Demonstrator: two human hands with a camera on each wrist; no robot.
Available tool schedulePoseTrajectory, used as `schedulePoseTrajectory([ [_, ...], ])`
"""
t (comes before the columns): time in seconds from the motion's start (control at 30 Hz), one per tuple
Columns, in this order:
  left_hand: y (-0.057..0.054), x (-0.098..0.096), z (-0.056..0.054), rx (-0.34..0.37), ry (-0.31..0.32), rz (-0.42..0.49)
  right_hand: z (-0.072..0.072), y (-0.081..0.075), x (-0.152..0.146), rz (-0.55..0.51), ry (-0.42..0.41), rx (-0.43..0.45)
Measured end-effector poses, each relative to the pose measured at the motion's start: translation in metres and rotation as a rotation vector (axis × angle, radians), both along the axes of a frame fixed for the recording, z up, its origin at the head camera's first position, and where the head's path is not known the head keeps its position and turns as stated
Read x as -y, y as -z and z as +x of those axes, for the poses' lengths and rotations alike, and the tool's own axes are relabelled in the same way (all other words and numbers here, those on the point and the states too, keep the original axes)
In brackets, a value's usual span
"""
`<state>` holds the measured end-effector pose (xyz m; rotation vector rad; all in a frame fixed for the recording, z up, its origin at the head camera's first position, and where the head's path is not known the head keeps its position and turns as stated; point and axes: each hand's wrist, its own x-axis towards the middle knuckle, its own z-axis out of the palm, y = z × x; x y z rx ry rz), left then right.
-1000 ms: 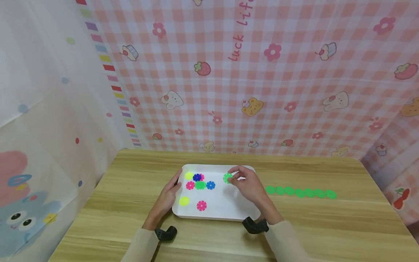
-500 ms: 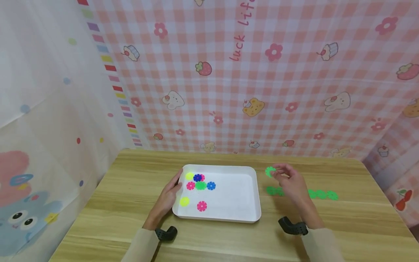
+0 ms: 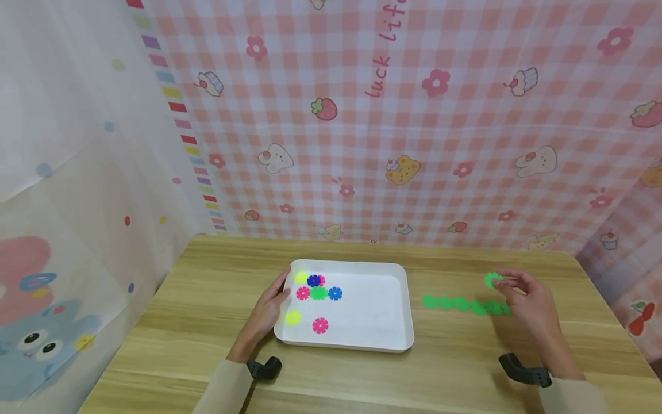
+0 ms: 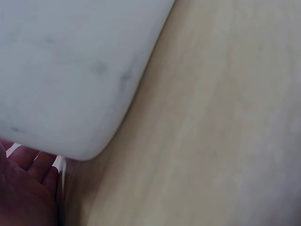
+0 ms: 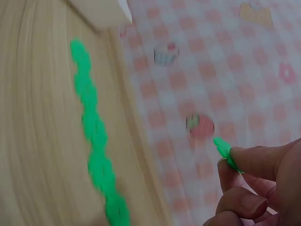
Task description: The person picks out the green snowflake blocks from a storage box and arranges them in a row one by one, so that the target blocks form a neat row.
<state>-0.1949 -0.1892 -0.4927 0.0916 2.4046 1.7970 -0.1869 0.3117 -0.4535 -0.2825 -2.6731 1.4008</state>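
Observation:
My left hand (image 3: 269,307) holds the left edge of a white tray (image 3: 369,310), thumb at the rim; in the left wrist view its fingers (image 4: 35,165) lie beside the tray's wall, partly hidden. In the tray lie several notched discs: a green disc (image 3: 318,294), a light blue disc (image 3: 335,294), a dark blue disc (image 3: 313,280), pink ones and yellow ones. Right of it, my right hand (image 3: 532,302) pinches a green snowflake disc (image 5: 225,151) between thumb and finger, raised above a row of linked green discs (image 3: 460,304). The hand hides the row's right end.
A wooden table (image 3: 362,379) carries everything. Behind it hangs a pink checked cloth (image 3: 362,190), and a white patterned cloth (image 3: 103,190) hangs at the left. A dark wrist mount (image 3: 524,371) sits on each wrist.
My right hand has carried the green snowflake disc out from over the tray, rightward to above the right part of the green row. The left hand and tray stay put.

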Motion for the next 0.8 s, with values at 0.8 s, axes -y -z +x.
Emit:
schedulePoseTrajectory([
  [0.8, 0.027, 0.004, -0.01, -0.074, -0.014, 0.032, -0.002, 0.056, -0.1, -0.099, 0.335, 0.135],
])
